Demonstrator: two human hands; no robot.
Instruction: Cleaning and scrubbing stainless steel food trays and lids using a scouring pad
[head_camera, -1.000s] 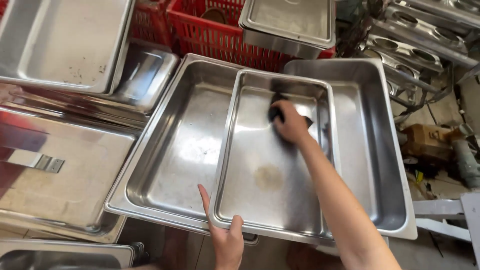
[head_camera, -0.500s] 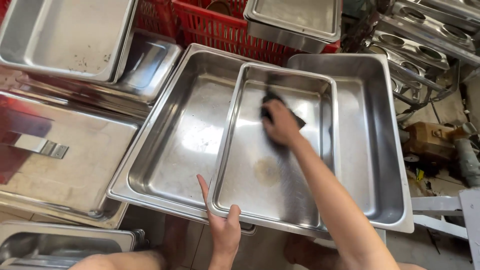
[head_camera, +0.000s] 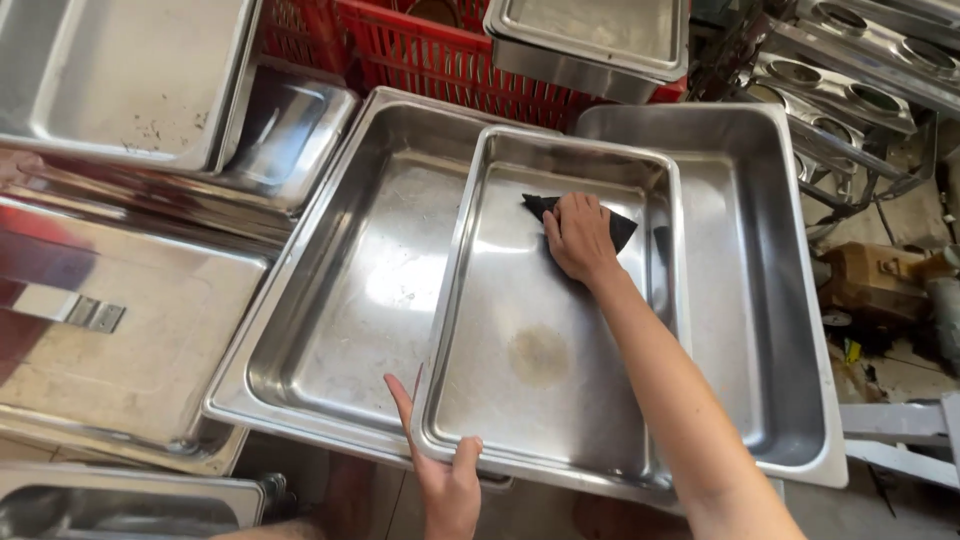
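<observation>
We see our right arm stretched forward and bare to the elbow, its hand (head_camera: 578, 236) lying palm down with the fingers pressed together and flat. Our left hand (head_camera: 440, 462) sits low and close to us, thumb and forefinger spread wide, pinching an edge.

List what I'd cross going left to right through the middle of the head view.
Flat steel lid → large steel pan → narrower pan resting across it → right hand pressing a dark cloth → deep steel pan → brown clutter.
</observation>
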